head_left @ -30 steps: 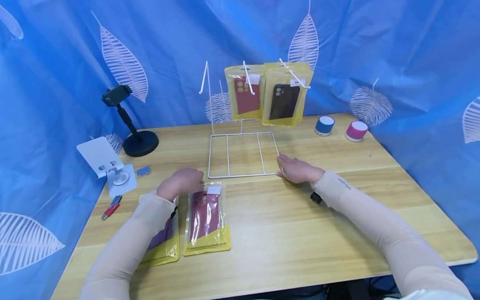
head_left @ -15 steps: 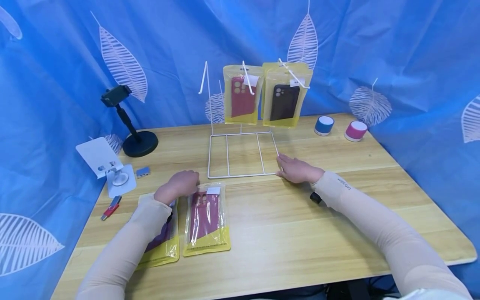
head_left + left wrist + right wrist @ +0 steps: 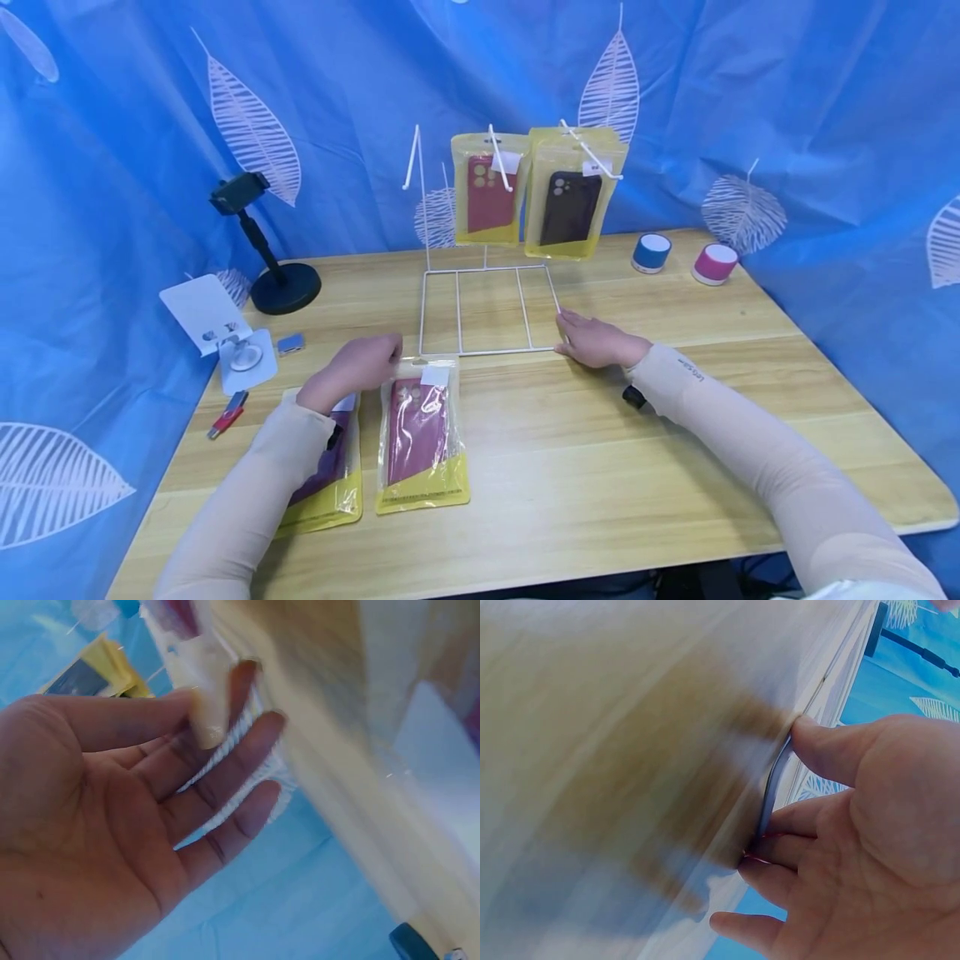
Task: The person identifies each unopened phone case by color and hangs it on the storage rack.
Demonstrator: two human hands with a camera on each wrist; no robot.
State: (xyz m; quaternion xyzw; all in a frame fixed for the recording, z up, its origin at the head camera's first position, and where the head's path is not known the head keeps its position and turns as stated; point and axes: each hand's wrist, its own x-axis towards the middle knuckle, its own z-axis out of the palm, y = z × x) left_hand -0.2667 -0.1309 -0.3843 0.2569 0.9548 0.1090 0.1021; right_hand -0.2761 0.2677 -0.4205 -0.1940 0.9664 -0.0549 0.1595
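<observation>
My left hand (image 3: 363,364) pinches the top edge of a clear and yellow bag with a red phone case (image 3: 417,433); in the left wrist view, thumb and forefinger meet on its clear plastic (image 3: 211,724). Partly under the left forearm lies another bagged phone case (image 3: 333,492), dark purple. My right hand (image 3: 596,340) holds the front right corner of a white wire display rack (image 3: 458,312), thumb and fingers at the wire (image 3: 771,780). From its hooks hang a bagged red case (image 3: 490,196) and bagged dark cases (image 3: 572,208); the left hook (image 3: 412,158) is bare.
On the left stand a black phone holder (image 3: 285,287) and a white folding stand (image 3: 204,312), with a small blue item (image 3: 290,343) and a red and blue USB stick (image 3: 227,415). Two small round speakers, blue (image 3: 651,252) and pink (image 3: 715,263), sit back right.
My left hand has taken the red case's bag by its top edge, and the bag has shifted slightly right and away from me. The hanging bags sway a little. My right hand stays at the rack.
</observation>
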